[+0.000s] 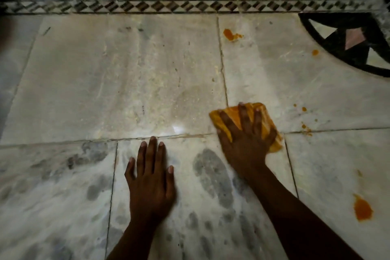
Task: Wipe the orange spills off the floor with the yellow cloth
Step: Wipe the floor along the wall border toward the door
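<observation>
The yellow cloth (232, 117), stained orange, lies flat on the marble floor (126, 74) right of centre. My right hand (245, 137) presses down on it with straight, spread fingers. My left hand (150, 177) rests flat on the floor to the left, fingers straight, holding nothing. Orange spills show on the floor: one blotch (231, 35) far up, a small dot (315, 52) near the dark inlay, several small specks (304, 125) right of the cloth, and a large blotch (362, 209) at the lower right.
A patterned tile border (168, 6) runs across the far side, with darkness beyond it. A dark curved inlay (346, 44) with triangles sits at the upper right. Grout lines cross the floor near both hands.
</observation>
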A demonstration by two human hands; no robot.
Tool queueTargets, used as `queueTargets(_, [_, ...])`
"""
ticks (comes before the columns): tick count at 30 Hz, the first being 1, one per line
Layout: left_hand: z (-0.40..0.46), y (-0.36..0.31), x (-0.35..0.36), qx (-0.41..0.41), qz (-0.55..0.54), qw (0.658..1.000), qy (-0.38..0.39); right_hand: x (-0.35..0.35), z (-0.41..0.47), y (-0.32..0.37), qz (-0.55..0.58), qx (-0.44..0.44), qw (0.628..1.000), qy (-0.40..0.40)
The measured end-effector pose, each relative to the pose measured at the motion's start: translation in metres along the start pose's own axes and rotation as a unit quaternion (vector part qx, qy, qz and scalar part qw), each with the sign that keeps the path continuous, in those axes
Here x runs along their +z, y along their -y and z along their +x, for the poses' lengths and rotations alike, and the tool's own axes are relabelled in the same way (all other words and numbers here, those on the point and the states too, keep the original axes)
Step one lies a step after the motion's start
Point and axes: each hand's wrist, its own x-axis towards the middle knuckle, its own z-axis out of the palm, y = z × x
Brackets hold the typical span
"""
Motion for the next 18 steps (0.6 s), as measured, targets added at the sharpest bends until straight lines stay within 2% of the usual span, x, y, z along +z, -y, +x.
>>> queueTargets(2, [0.001, 0.000, -0.002, 0.001, 0.003, 1.000, -0.004, 0.004, 0.043, 0.032, 0.026, 0.044, 0.999, -0.014])
queueTargets(4, [0.004, -0.001, -0.001, -0.005, 0.012, 1.000, -0.004, 0.015, 0.086, 0.063, 0.046, 0.043, 0.998, -0.026])
queueTargets(8, [0.005, -0.002, -0.005, 0.000, 0.027, 1.000, -0.006, 0.025, 0.110, 0.095, 0.022, -0.098, 0.993, -0.065])
queueTargets(12, [0.004, -0.005, -0.009, 0.003, 0.037, 0.999, 0.020, 0.018, 0.102, 0.076, 0.011, -0.207, 0.976, -0.071])
queueTargets(15, [0.006, -0.005, -0.012, -0.015, 0.040, 0.998, 0.052, 0.014, 0.106, 0.074, 0.017, -0.210, 0.976, -0.055])
queueTargets(18, [0.006, -0.006, -0.011, -0.014, 0.041, 0.998, 0.049, 0.013, 0.107, 0.079, 0.013, -0.197, 0.979, -0.046])
